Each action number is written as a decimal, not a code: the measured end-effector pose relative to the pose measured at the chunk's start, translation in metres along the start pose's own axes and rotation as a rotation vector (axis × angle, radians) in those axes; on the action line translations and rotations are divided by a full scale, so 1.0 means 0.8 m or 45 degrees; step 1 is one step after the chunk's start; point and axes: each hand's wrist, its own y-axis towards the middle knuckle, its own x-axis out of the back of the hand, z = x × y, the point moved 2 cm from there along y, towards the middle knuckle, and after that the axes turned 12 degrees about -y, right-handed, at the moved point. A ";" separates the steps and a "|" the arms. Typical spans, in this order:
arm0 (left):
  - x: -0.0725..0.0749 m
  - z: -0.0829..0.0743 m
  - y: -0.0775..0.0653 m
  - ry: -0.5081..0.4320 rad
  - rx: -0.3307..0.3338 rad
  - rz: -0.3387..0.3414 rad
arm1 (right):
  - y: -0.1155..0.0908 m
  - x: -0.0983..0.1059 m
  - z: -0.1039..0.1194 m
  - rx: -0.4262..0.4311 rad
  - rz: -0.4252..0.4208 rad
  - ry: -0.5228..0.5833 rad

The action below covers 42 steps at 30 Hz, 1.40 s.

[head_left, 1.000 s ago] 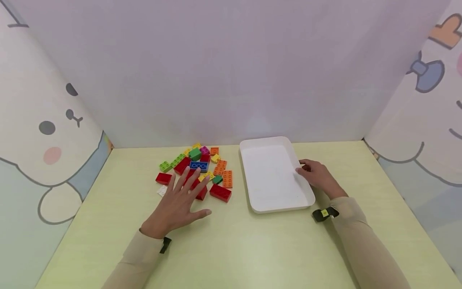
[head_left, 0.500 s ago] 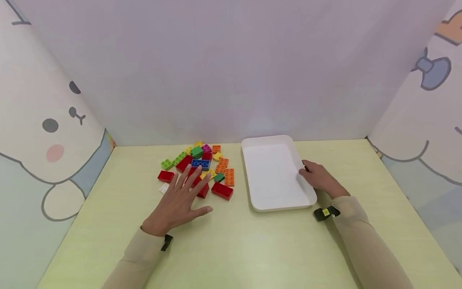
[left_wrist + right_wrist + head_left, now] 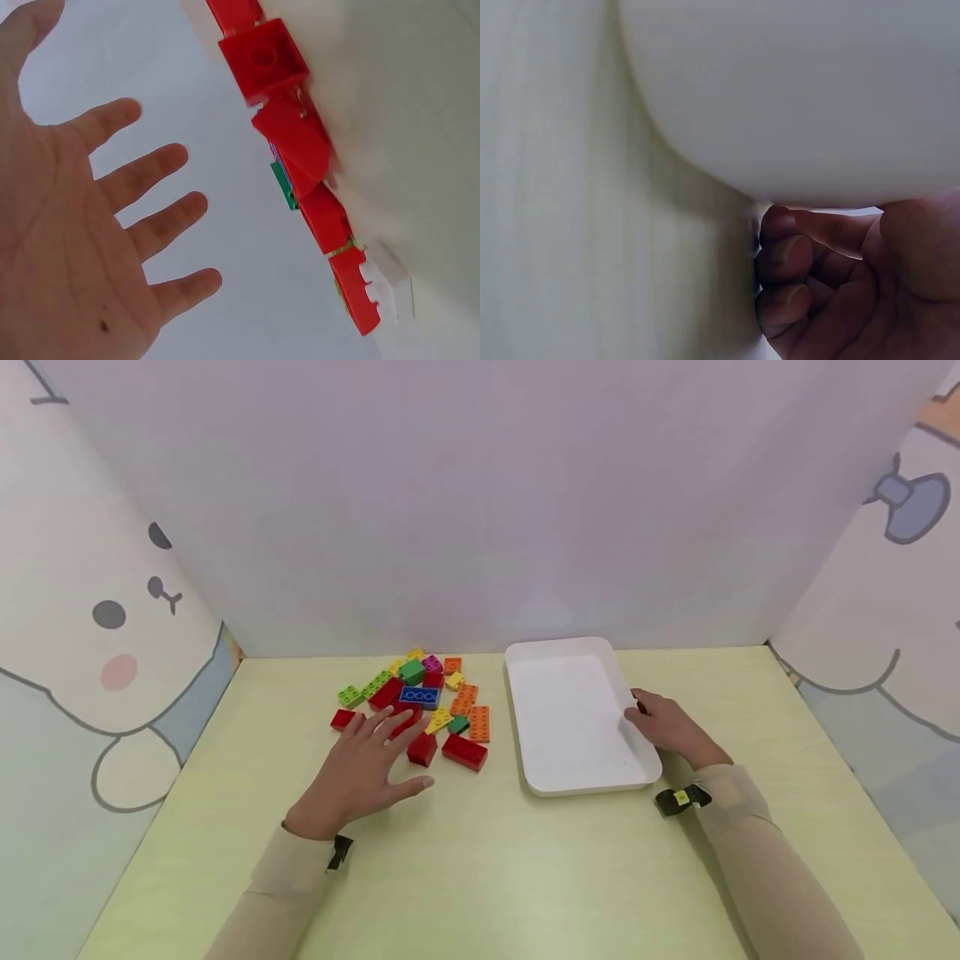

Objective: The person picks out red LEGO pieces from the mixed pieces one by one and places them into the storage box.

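Note:
My left hand (image 3: 360, 772) hovers palm down over the near left side of a pile of toy building bricks, its fingers spread and nothing in them. In the left wrist view its palm (image 3: 67, 217) stands apart from a row of red bricks (image 3: 262, 60) and a white brick (image 3: 390, 281). Beneath its fingertips in the head view lie red bricks (image 3: 422, 749), partly hidden. My right hand (image 3: 667, 725) pinches the right rim of a white tray (image 3: 581, 727), thumb on the rim and fingers curled below. The tray holds nothing.
A blue brick (image 3: 418, 697), green bricks (image 3: 412, 672), orange bricks (image 3: 479, 724) and a loose red brick (image 3: 464, 752) lie around the pile, left of the tray. A pale wall (image 3: 495, 527) rises behind the table (image 3: 510, 877), with cartoon-printed panels (image 3: 112, 693) at both sides.
My left hand has drifted slightly left off the bricks, uncovering more of the red and yellow ones. My right hand stays on the tray rim. The head view has shifted a little.

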 end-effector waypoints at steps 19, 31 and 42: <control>0.047 0.082 -0.027 -0.071 0.233 -0.209 | 0.002 -0.002 -0.008 0.002 0.010 -0.027; 0.031 0.109 -0.008 -0.121 0.268 -0.085 | 0.006 -0.005 -0.004 0.014 0.021 0.000; 0.018 0.124 0.009 -0.189 0.282 -0.005 | 0.002 -0.004 -0.007 -0.030 0.008 0.002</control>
